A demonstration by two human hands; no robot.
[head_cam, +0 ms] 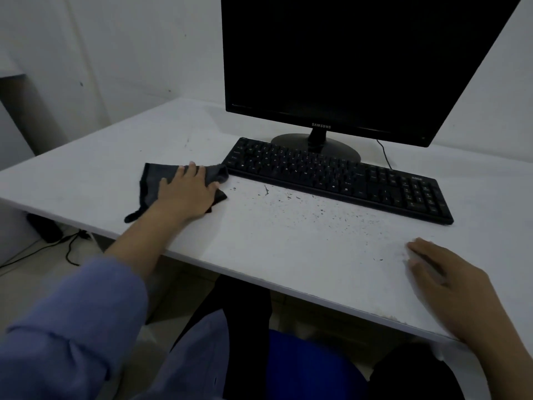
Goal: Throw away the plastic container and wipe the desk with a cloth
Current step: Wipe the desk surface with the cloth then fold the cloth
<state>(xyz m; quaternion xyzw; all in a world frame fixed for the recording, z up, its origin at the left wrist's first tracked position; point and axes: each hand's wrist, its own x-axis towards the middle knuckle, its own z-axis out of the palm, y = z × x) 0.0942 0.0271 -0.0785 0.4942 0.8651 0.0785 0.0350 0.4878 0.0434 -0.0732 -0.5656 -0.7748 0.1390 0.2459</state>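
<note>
Left hand [187, 192] is flat, fingers spread, pressing the dark grey soft cloth [153, 183] onto the white desk [288, 241] at centre left of the frame, just beside the black keyboard [340, 180]. Right hand [450, 287] rests released at lower right, holding nothing, and no plastic container is in view. That cloth looks limp and light, likely to bunch, so a broad palm hold suits the dark specks mid-frame.

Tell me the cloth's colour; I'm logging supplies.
Dark grey cloth, seen in the head view under the left hand.
</note>
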